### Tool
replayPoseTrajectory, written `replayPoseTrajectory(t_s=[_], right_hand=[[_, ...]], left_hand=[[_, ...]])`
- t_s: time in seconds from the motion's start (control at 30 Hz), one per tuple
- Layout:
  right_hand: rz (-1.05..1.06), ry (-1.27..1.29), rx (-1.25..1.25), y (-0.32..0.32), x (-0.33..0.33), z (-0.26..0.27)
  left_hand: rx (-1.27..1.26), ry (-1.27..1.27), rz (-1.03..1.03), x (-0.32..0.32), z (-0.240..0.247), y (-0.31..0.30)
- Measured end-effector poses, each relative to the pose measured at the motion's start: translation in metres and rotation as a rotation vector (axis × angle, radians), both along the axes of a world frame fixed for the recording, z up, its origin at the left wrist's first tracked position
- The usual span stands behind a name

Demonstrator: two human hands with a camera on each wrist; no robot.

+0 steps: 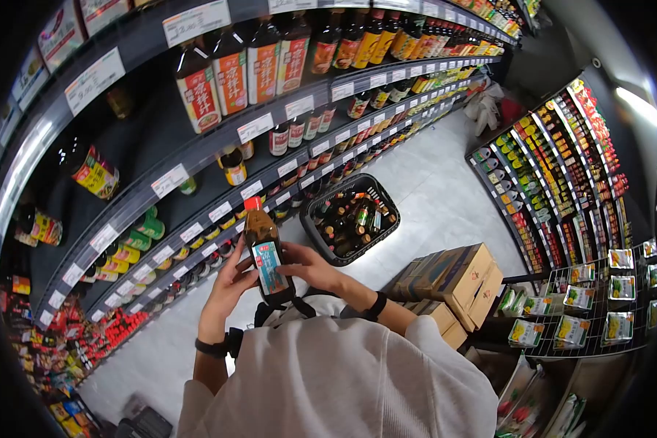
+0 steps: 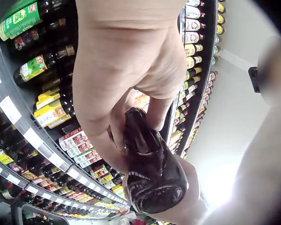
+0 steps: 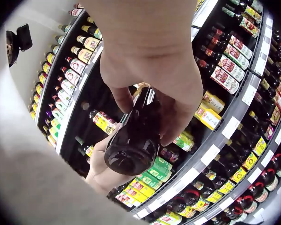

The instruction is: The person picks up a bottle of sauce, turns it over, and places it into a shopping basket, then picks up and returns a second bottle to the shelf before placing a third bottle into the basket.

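Note:
In the head view, a dark sauce bottle (image 1: 265, 248) with a red cap and a blue label is held up in front of the chest, cap away from the body. My left hand (image 1: 230, 281) grips its left side, with the thumb across the label's edge. From the other side my right hand (image 1: 312, 268) holds it too, fingers on the label. Both wrist views look at the base of the bottle (image 2: 157, 180), with the left hand (image 2: 131, 61) curled along it. In the right wrist view the right hand (image 3: 150, 70) has fingers on either side of the bottle (image 3: 131, 150).
Curved shelves (image 1: 219, 139) of bottled sauces run along the left. A black shopping basket (image 1: 315, 241) full of bottles stands on the floor ahead. Cardboard boxes (image 1: 474, 285) are stacked at the right, near a wire rack (image 1: 547, 350) of packets. Another stocked shelf (image 1: 555, 168) stands beyond.

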State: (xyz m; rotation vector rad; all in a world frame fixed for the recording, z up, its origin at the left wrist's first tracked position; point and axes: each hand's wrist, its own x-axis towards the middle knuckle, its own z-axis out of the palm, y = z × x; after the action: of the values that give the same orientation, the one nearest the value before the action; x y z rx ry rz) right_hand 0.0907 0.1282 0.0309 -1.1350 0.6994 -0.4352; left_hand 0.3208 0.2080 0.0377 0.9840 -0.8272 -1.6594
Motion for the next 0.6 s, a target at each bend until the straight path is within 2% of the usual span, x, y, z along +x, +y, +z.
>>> replayPoseTrajectory(t_s=[0.3,0.6], right_hand=[[-0.076,0.007,-0.067,-0.011,-0.022,-0.004],[0.013,0.075,-0.018,-0.053,-0.072,0.014]], left_hand=[[0.033,-0.01,-0.022,-0.02,-0.01,-0.022],[-0.035,-0.03,-0.043,-0.07,0.011,-0.057]])
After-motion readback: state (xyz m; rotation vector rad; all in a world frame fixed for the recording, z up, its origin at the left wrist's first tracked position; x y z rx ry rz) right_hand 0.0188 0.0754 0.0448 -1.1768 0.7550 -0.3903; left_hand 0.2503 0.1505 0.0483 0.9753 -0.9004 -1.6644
